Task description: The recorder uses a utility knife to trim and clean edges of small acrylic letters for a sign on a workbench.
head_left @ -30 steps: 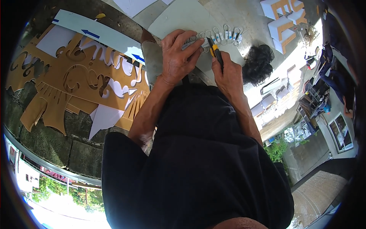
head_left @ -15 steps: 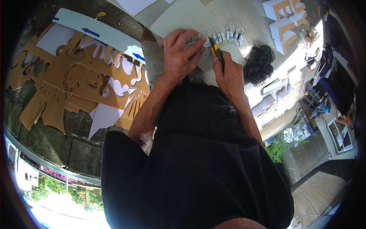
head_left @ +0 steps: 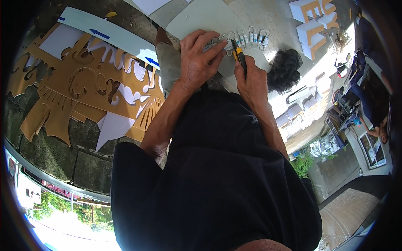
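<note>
**Steady hands, blade on the line of modules**

We're watching a moment of near stillness: over the last second both hands barely shift, and the blade stays by the same part of the row. That tells us the work in hand remains close and careful, concentrated on one small spot.

Our right hand (head_left: 250,81) keeps its grip firmly wrapped around a black-and-yellow plastic utility cutter (head_left: 239,56), thumb along its side, blade angled up and leftward. The left hand (head_left: 194,62) arches over the near end of a row of small white box-shaped modules linked by looped pale wires (head_left: 253,38); its fingertips come right beside the cutter's tip, but we can't tell whether they pinch a module or just press it down. Whether the blade touches anything is too small to make out.

That row lies across a smooth, pale grey flat board (head_left: 197,19), thin wire loops standing out against its matte face. Right of it sits a crumpled, gauzy black mesh bundle (head_left: 285,72). Over to the left, we have tan flat sheets (head_left: 86,94) pierced with curling cut-outs, and a long white strip with blue arrows (head_left: 125,44).
</note>
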{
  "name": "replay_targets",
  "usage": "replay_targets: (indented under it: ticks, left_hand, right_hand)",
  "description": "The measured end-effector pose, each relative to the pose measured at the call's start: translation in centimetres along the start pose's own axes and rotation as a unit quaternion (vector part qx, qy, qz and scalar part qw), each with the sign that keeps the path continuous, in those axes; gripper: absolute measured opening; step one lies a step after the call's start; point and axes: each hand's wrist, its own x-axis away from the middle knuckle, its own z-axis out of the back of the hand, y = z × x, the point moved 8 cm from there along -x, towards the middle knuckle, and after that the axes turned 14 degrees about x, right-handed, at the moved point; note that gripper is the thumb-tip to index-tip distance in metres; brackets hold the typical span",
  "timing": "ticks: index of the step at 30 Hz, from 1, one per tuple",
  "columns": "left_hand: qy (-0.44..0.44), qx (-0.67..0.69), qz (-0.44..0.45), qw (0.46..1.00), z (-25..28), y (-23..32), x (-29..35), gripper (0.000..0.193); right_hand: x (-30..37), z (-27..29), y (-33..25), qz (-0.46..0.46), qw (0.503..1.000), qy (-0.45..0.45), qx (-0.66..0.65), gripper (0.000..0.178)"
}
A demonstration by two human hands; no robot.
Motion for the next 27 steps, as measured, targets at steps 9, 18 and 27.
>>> replay_targets:
  ticks: [9,18,27]
  left_hand:
    - [-0.002,0.0,-0.003,1.0,-0.02,-0.05,-0.01,0.036]
    - [0.0,0.001,-0.004,1.0,-0.06,-0.01,-0.01,0.037]
    - [0.001,0.003,-0.003,1.0,-0.1,-0.18,0.14,0.036]
  right_hand:
    - [0.09,-0.05,0.18,0.0,1.0,0.001,0.001,0.022]
    - [0.04,-0.03,0.14,0.0,1.0,0.002,0.003,0.022]
    - [0.12,-0.06,0.07,0.007,1.0,0.011,0.001,0.022]
